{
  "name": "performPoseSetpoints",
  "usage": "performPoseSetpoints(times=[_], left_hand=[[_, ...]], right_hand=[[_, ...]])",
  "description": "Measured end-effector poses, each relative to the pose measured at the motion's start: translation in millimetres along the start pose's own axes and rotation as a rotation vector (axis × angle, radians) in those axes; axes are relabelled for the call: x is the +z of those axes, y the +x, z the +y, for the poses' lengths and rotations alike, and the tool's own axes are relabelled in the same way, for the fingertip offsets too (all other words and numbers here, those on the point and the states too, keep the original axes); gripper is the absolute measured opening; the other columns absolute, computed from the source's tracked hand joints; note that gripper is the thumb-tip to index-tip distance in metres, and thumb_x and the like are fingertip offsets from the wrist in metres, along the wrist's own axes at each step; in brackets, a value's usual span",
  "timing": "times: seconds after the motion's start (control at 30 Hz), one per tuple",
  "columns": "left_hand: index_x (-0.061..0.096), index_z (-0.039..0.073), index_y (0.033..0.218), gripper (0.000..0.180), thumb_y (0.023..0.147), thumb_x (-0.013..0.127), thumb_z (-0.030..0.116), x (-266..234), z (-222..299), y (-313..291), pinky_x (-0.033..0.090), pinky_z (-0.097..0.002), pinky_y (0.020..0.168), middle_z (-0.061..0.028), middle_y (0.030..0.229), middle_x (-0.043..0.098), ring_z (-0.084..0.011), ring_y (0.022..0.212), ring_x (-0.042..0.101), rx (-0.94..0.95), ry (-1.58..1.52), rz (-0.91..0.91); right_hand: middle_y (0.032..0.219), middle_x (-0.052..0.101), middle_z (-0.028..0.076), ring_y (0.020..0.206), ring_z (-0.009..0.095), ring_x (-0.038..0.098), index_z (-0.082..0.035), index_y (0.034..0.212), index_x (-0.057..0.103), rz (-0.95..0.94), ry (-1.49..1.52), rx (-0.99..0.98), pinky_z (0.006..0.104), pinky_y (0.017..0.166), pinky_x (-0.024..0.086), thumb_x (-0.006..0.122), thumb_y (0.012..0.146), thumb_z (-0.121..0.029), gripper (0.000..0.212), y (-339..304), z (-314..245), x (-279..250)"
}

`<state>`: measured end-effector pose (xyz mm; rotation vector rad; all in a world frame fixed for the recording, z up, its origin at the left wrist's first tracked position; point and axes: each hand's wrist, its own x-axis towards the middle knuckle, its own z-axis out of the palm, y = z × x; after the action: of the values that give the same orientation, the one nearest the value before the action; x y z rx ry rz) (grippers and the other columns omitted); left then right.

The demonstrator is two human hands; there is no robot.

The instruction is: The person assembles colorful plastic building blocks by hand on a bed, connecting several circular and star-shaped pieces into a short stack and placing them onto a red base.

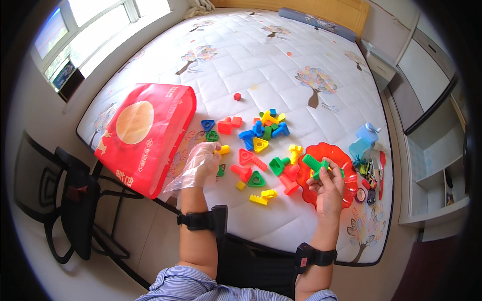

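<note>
Right hand [327,186] pinches a green toy bolt [315,164] over the red plate [346,188]; gloved left hand [203,161] grips a yellow piece [224,149]; most toy bolts and nuts [261,145] lie loose left of the plate.

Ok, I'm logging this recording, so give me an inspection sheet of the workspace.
Surface: white quilted mattress with tree prints.
Job's things: green bolt in the right hand; yellow piece at the left hand; loose pile of toy bolts and nuts.
Clutter: red plate, red bag, blue bottle.
Grippers: left hand wears a clear plastic glove; right hand is bare.
Cables: nothing seen.
Surroundings: window, black chair, shelves.
</note>
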<state>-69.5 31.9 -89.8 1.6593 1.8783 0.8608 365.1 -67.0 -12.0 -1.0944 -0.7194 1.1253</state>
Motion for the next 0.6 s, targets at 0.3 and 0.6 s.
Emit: performPoseSetpoints(times=[0.3, 0.6], left_hand=[[0.092, 0.009, 0.14, 0.04, 0.103, 0.092, 0.026, -13.5, 9.7, 2.5, 0.065, -0.0499, 0.113, -0.0183, 0.133, 0.091, -0.0361, 0.127, 0.085, 0.019, 0.038, -0.078], [0.092, 0.01, 0.139, 0.041, 0.102, 0.094, 0.028, 28.8, 92.6, -15.5, 0.064, -0.051, 0.114, -0.0181, 0.133, 0.091, -0.0372, 0.127, 0.085, 0.308, -0.199, -0.083]], right_hand=[[0.106, 0.079, 0.004, 0.084, 0.02, 0.085, -0.004, 0.16, 0.072, 0.091, 0.08, 0.009, 0.031, 0.071, 0.064, 0.085, 0.124, -0.017, 0.04, -8.7, -8.7, 13.8], [0.115, 0.082, 0.005, 0.087, 0.018, 0.085, -0.006, 0.162, 0.071, 0.089, 0.053, -0.006, 0.0304, 0.074, 0.064, 0.083, 0.125, -0.024, 0.043, -19.7, -19.3, 25.6]])
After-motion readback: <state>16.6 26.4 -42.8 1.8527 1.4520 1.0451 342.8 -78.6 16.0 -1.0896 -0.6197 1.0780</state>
